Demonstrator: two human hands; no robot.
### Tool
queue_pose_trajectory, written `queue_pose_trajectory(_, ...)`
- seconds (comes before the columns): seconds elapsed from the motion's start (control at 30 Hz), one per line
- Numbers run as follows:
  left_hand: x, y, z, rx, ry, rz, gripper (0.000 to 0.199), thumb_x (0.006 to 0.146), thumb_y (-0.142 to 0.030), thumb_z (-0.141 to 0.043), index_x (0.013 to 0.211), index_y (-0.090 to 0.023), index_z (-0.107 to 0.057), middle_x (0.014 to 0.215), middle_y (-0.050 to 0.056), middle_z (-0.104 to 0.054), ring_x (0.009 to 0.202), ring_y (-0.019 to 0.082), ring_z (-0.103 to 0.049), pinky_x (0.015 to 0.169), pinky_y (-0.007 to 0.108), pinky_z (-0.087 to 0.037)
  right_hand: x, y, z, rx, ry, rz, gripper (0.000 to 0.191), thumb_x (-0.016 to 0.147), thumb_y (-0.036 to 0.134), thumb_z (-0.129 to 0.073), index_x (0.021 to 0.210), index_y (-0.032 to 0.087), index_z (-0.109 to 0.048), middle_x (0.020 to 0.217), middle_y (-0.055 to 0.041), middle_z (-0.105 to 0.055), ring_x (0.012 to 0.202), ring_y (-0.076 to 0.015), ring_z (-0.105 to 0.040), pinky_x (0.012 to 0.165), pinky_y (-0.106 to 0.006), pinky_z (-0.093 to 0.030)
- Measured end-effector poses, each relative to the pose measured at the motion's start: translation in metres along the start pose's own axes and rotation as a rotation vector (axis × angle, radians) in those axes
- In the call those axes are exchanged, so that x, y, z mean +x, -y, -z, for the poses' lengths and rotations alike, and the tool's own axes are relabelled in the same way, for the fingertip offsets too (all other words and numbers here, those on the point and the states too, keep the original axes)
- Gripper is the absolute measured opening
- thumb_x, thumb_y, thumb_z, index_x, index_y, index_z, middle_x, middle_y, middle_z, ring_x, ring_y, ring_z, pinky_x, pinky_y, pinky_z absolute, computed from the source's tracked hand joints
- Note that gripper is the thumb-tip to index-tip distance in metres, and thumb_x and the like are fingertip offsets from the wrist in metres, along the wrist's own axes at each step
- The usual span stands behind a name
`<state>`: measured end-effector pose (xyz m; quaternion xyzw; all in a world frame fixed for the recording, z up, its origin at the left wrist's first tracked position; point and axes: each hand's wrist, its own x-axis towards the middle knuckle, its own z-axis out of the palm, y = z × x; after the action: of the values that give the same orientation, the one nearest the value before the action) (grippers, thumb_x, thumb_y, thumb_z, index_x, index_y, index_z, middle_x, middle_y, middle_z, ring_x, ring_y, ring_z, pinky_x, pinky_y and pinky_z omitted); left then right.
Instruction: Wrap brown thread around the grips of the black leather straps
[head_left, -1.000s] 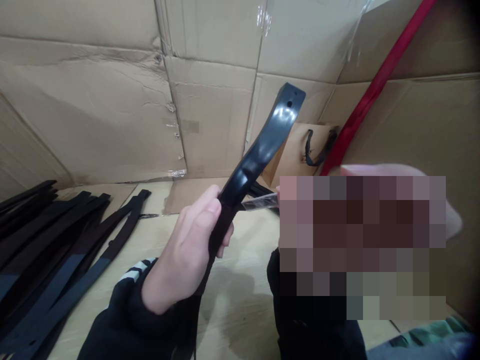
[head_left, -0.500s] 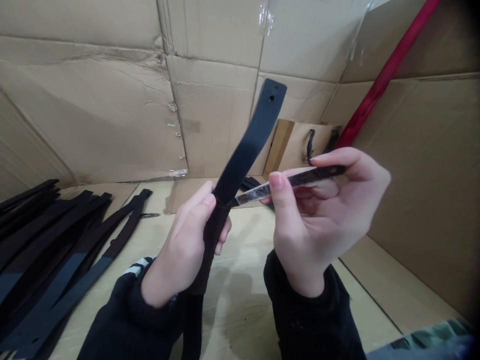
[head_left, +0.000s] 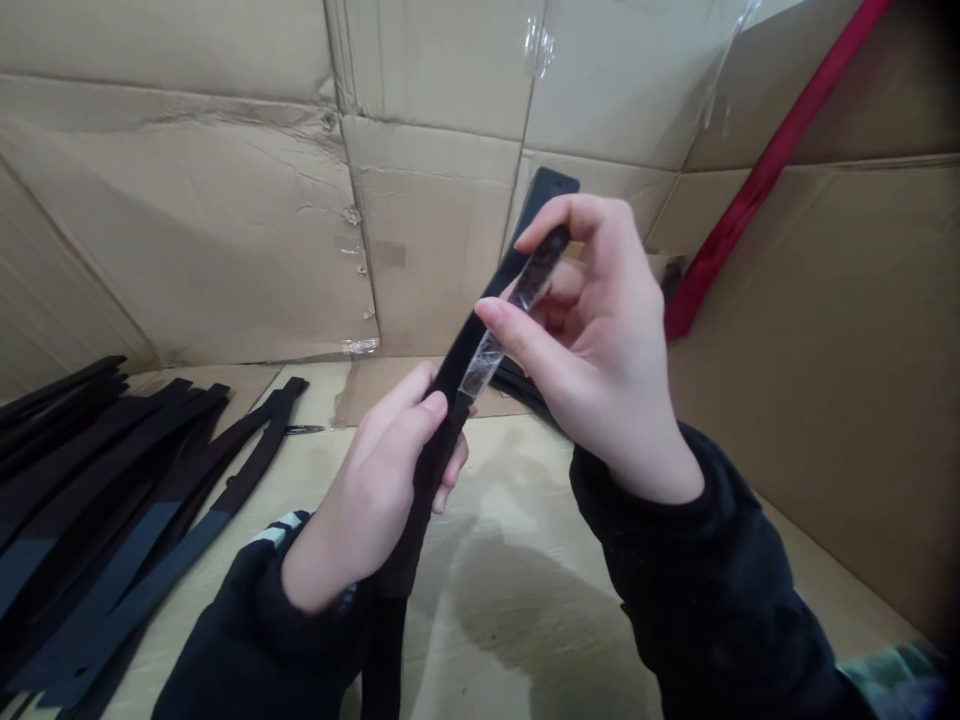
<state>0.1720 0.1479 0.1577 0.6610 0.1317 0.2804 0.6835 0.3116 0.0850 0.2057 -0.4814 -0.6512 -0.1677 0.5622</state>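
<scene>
Strap: long flat black strap, standing tilted up and away from the left hand, upper end rising just past the right hand, lower length hanging down out of the bottom of the view. Punched hole near the top end, clear half a second ago, not visible now.

Left hand: closed firmly around the strap's lower middle, fingers wrapped behind, thumb across the front. Position about the same as in the earlier frame.

Right hand: narrow pinch between thumb and fingers, holding a narrow film-wrapped black strip, clear plastic glinting along its length. Raised above and just beside the left hand.

Change: strip turned from crosswise, pointing away from the strap, to nearly parallel with it. Now laid along the strap's face, lower end just above the left hand's fingers. Actual contact along the length not certain from this view. Right wrist swung inward, covering more of the strap's upper part.

Left of left hand: stack of black straps, lying on a pale board, well apart from both hands.

Beyond the hands: creased corrugated cardboard wall; long red bar past the right hand.

Sleeves: black cuffs at both wrists.
</scene>
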Motion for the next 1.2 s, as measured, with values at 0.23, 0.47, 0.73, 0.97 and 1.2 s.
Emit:
queue_pose_trajectory(0.23, 0.000, -0.003, -0.001, 0.025, -0.043, 0.005, 0.024, 0.089, -0.040, -0.040, 0.080, -0.020, -0.048, 0.048, -0.006, -0.049, 0.037, 0.004, -0.041, 0.037, 0.013, -0.034, 0.001, 0.004, -0.002, 0.056, -0.050, -0.031, 0.031, 0.083, 0.033, -0.064, 0.108, 0.025, -0.047, 0.075, 0.0031, -0.052, 0.062, -0.0099, -0.056, 0.049, -0.021, -0.045)
queue_pose_trajectory(0.47, 0.001, -0.008, -0.001, 0.030, -0.068, -0.007, 0.025, 0.089, -0.040, -0.040, 0.080, -0.019, -0.049, 0.048, -0.006, -0.049, 0.036, 0.003, -0.041, 0.036, 0.011, -0.034, -0.004, 0.004, -0.002, 0.043, -0.161, -0.064, 0.033, 0.087, 0.031, -0.060, 0.115, 0.024, -0.044, 0.073, 0.0019, -0.055, 0.059, -0.0110, -0.055, 0.053, -0.024, -0.049)
queue_pose_trajectory(0.73, 0.001, -0.011, -0.002, 0.061, -0.061, -0.009, 0.025, 0.089, -0.041, -0.039, 0.082, -0.018, -0.049, 0.049, -0.005, -0.049, 0.037, 0.004, -0.042, 0.036, 0.013, -0.034, -0.006, 0.001, -0.006, -0.078, -0.165, -0.021, 0.033, 0.089, 0.033, -0.055, 0.117, 0.024, -0.041, 0.073, 0.0017, -0.056, 0.055, -0.0115, -0.055, 0.044, -0.024, -0.045)
queue_pose_trajectory(0.97, 0.000, -0.013, -0.003, 0.020, -0.075, 0.011, 0.023, 0.088, -0.039, -0.038, 0.080, -0.020, -0.045, 0.048, -0.005, -0.049, 0.037, 0.006, -0.042, 0.037, 0.015, -0.035, -0.004, 0.004, -0.009, -0.194, -0.098, 0.075, 0.033, 0.087, 0.031, -0.058, 0.116, 0.025, -0.043, 0.064, 0.0052, -0.047, 0.051, -0.0089, -0.050, 0.049, -0.022, -0.047)
queue_pose_trajectory(1.2, 0.001, -0.010, -0.001, -0.031, -0.069, 0.009, 0.034, 0.088, -0.048, -0.031, 0.075, -0.019, -0.043, 0.046, -0.003, -0.048, 0.037, 0.008, -0.042, 0.037, 0.019, -0.033, 0.002, 0.012, -0.009, -0.324, -0.013, 0.140, 0.035, 0.085, 0.028, -0.060, 0.116, 0.024, -0.046, 0.060, 0.0053, -0.046, 0.053, -0.0110, -0.050, 0.051, -0.024, -0.045)
